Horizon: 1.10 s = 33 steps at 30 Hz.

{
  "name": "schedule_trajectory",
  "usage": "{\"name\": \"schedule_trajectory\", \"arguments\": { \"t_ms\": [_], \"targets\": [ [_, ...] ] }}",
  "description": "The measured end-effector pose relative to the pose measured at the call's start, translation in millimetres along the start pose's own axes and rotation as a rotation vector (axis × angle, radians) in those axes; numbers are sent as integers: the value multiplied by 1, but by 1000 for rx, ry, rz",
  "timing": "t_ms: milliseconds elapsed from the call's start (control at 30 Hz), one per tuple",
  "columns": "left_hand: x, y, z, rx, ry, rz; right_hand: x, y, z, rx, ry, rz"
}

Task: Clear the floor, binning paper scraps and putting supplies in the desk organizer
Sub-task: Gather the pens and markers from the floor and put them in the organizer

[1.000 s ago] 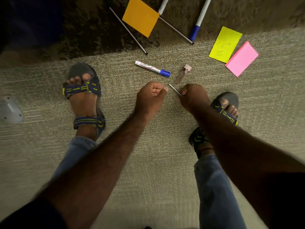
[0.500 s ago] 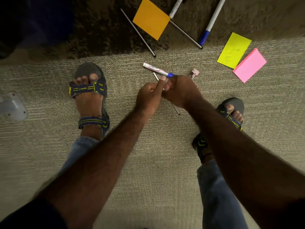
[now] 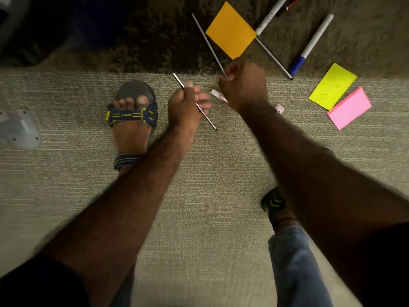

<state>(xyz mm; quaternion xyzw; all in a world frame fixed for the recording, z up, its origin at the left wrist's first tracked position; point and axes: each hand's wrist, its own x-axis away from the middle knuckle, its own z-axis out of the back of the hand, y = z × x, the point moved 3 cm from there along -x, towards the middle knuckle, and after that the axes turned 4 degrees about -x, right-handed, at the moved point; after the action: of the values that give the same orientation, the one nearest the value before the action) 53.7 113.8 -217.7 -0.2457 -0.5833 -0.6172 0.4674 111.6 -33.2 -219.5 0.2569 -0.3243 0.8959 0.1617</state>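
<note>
one rod (image 3: 200, 108) gripped by left hand (image 3: 186, 105)

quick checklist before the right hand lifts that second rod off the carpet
1. Left hand has a firm hold on its rod: ok, thumb and fingers pinch it near the middle.
2. Right hand is on the second rod: ok, fingers close round its near end.
3. Second rod is free to lift: cannot tell, it runs right beside the orange note, overlap unclear.
4. Marker out of the way: not ok, it lies under the right hand, mostly hidden.
5. Third rod left to collect: ok, it lies on the carpet beyond the right hand.
6. Organizer within reach: cannot tell, not in view.
</note>
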Motion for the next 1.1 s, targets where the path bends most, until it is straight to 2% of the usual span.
{"name": "schedule_trajectory", "arguments": {
  "t_ms": [67, 367, 600, 933, 1000, 1100],
  "targets": [
    [-3, 4, 2, 10, 0, 3, -10, 2, -5, 48, 29, -16],
    [-6, 34, 9, 28, -18, 7, -30, -15, -10, 231, -71, -40],
    [-18, 64, 2, 108, 14, -43, -18, -33, -1, 19, -81, -49],
    [-20, 84, -15, 155, -4, -101, 1, -40, 13, -77, -212, 127],
    [-20, 82, -18, 126, -6, -125, -5, -28, 23, -91, -150, 92],
    [-19, 75, -20, 74, -19, -157, -18, -4, 42, 69, 49, 77]
  ]
}}
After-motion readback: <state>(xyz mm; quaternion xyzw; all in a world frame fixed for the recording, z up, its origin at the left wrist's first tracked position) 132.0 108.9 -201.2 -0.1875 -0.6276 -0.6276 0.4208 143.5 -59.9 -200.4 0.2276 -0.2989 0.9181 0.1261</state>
